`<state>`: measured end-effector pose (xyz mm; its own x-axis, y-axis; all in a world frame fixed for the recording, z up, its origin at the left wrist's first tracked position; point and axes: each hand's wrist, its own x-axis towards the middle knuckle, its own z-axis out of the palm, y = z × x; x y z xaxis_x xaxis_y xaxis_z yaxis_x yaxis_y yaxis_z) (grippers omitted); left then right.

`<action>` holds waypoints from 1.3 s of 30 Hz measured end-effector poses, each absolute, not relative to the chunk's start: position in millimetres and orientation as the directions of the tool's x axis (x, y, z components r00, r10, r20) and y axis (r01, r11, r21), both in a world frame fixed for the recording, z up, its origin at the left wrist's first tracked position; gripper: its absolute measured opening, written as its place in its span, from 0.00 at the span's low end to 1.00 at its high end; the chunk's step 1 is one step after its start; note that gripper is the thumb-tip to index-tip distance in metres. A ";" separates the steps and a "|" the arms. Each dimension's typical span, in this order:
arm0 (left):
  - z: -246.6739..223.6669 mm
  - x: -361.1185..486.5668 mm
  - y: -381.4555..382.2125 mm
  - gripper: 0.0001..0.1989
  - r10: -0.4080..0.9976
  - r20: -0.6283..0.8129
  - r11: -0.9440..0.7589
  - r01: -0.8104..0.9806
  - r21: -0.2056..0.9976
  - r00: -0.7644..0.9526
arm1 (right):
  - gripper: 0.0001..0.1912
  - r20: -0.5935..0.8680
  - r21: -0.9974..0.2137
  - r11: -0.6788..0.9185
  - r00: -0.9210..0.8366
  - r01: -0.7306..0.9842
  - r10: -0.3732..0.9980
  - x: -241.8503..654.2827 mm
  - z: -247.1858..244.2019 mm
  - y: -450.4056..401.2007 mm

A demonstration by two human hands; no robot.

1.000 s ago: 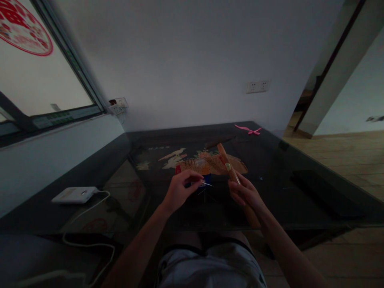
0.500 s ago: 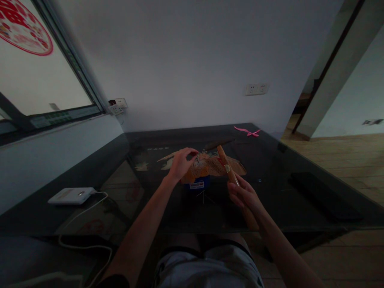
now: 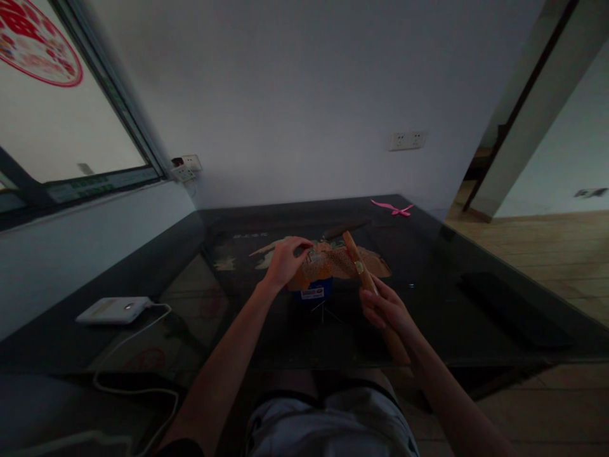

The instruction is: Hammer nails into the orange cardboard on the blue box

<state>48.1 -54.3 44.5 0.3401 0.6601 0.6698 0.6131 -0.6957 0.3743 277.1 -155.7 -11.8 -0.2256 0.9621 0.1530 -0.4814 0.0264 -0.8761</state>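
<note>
My right hand (image 3: 386, 306) is wrapped round the wooden handle of a hammer (image 3: 360, 266), whose dark head points up and to the left. Under it lies a piece of orange-brown cardboard (image 3: 314, 269), its surface dotted with many small marks, resting over a blue container (image 3: 314, 291) with a white label. At the cardboard's left end my left hand (image 3: 287, 259) has thumb and finger pinched together; what sits between them is too small to name. Several thin nails (image 3: 323, 311) lie on the dark table (image 3: 285, 346) in front of the container.
A white power bank (image 3: 114, 311) with a cable is at the table's left. A black flat object (image 3: 516, 311) lies at the right, and a pink ribbon (image 3: 399, 211) near the back right corner. Wall and window border the table's back and left.
The hammer has shifted very slightly to the left with my right hand. My left hand stays at the cardboard's left end.
</note>
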 end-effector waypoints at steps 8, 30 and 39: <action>44.2 49.3 -54.6 0.06 0.646 0.674 -0.702 0.625 0.342 0.358 | 0.25 0.139 -0.882 0.016 -0.228 -0.471 0.964 276.8 -11.7 -155.1; 42.7 57.4 -51.4 0.06 0.639 0.690 -0.707 0.614 0.351 0.341 | 0.28 0.153 -0.885 0.032 -0.225 -0.464 0.962 278.3 -18.4 -152.2; 39.2 57.9 -52.3 0.05 0.644 0.684 -0.713 0.592 0.376 0.342 | 0.28 0.151 -0.878 0.025 -0.227 -0.478 0.962 277.8 -18.0 -153.2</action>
<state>57.9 -52.3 39.2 0.3420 0.6444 0.6840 0.5921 -0.7129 0.3757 277.8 -153.2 -18.0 -0.2272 0.9621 0.1509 -0.4778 0.0249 -0.8781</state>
